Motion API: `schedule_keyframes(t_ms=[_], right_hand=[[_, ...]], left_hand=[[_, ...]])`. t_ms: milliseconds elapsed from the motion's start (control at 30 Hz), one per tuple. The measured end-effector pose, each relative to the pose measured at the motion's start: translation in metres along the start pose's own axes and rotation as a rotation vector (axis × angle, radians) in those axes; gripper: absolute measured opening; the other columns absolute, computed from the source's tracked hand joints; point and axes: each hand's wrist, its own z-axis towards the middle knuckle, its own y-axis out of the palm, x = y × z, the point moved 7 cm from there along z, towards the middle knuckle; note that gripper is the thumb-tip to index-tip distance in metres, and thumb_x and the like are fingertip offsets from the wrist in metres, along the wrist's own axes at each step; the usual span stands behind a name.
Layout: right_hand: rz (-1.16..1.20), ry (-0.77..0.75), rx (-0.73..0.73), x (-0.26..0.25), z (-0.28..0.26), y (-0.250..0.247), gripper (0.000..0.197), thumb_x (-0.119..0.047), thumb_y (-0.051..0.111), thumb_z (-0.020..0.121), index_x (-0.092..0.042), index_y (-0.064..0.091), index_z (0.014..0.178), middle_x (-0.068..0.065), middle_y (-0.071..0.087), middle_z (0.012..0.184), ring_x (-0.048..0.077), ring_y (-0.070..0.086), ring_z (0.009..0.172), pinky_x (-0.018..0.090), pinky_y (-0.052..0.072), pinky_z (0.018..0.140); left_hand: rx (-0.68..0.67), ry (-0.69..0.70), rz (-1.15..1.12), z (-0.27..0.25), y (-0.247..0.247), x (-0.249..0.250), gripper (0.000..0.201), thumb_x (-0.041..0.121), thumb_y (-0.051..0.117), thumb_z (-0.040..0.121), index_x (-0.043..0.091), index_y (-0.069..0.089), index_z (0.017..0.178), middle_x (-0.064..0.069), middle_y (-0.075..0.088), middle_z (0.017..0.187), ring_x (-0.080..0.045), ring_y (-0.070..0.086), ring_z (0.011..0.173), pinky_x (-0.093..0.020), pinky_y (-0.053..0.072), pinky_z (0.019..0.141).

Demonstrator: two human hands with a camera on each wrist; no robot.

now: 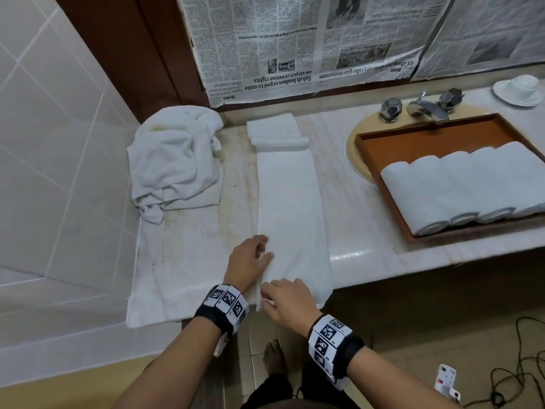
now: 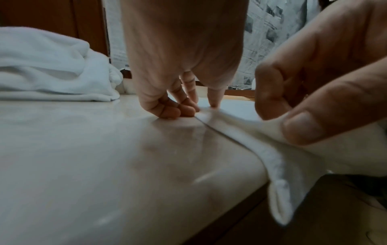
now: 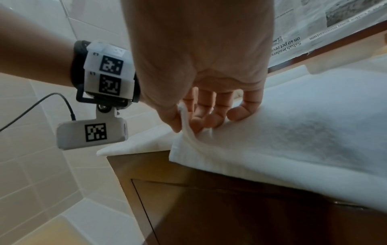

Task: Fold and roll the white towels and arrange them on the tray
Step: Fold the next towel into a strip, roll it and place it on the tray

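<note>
Head view: long folded towel (image 1: 290, 208) lying lengthwise on marble worktop (image 1: 188, 246), near end draped over the front edge, far end doubled back on itself. Left hand (image 1: 249, 262) at the towel's left edge, fingers curled against it; whether pinching or only pressing, cannot tell here. Right hand (image 1: 284, 301) at the near-left corner. Hands close together, not touching. Crumpled towel pile (image 1: 174, 160) left of the strip, well apart. Wooden tray (image 1: 413, 137) over the sink to the right, five rolled towels (image 1: 460, 187) side by side against its front wall.

Left wrist view: left fingers (image 2: 178, 109) curled, tips bearing on the towel edge where it meets the worktop. Right thumb (image 2: 301, 129) and forefinger clamped on the hem, cloth stretched taut between the two hands.

Right wrist view: right hand pinching a raised ridge of hem between thumb and forefinger, remaining fingers (image 3: 240, 112) resting on the towel top.

Risks, judged: overhanging end likely to drag the strip off the glossy worktop if tension drops; uneven pull at one corner likely to skew the fold, giving a tapered roll mismatched with those on the tray.
</note>
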Motion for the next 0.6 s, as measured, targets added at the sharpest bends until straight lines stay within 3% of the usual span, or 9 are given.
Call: schedule_keyframes(t_ms=[67,167,300,400,600], right_hand=[[0.044,0.014,-0.043,0.003,0.001,-0.002,0.030,-0.048,0.046,0.096,-0.025,0.059,0.109,-0.002,0.063,0.100,0.022,0.058,0.095,0.039,0.041,0.082],[0.168,0.071,-0.033,0.015,0.002,-0.013,0.045,-0.063,0.043,0.091,-0.027,0.063,0.107,-0.008,0.061,0.096,0.014,0.057,0.088,0.035,0.048,0.078],[0.125,0.072,0.199,0.043,0.007,-0.032,0.038,-0.044,0.040,0.093,-0.021,0.065,0.109,-0.004,0.061,0.101,0.016,0.053,0.094,0.035,0.046,0.080],[-0.002,0.070,0.232,0.052,0.012,-0.030,0.033,-0.034,0.043,0.090,-0.019,0.067,0.107,-0.002,0.061,0.103,0.021,0.055,0.096,0.036,0.046,0.079],[-0.018,0.133,0.348,0.066,0.002,-0.032,0.036,-0.041,0.047,0.087,-0.025,0.062,0.114,-0.003,0.057,0.119,0.019,0.052,0.111,0.039,0.043,0.090]], left_hand=[[0.051,-0.052,-0.073,0.000,-0.003,-0.006,0.020,0.018,0.067,0.088,0.024,0.063,0.107,0.009,0.066,0.083,-0.006,0.062,0.075,-0.022,0.050,0.076],[0.068,-0.083,-0.094,0.001,-0.005,-0.010,0.013,0.015,0.063,0.090,0.022,0.062,0.101,0.007,0.067,0.079,-0.007,0.062,0.073,-0.027,0.053,0.075],[0.014,-0.061,-0.053,-0.001,0.003,-0.004,0.016,0.023,0.067,0.090,0.021,0.058,0.103,0.008,0.064,0.086,-0.007,0.060,0.079,-0.024,0.051,0.076],[0.027,-0.059,-0.017,-0.005,0.007,-0.002,0.023,0.026,0.073,0.086,0.020,0.058,0.103,0.009,0.062,0.088,-0.004,0.056,0.079,-0.016,0.043,0.073],[0.063,-0.204,-0.156,-0.002,0.002,-0.009,0.018,0.019,0.074,0.084,0.019,0.061,0.097,0.005,0.066,0.086,-0.012,0.061,0.076,-0.024,0.052,0.077]])
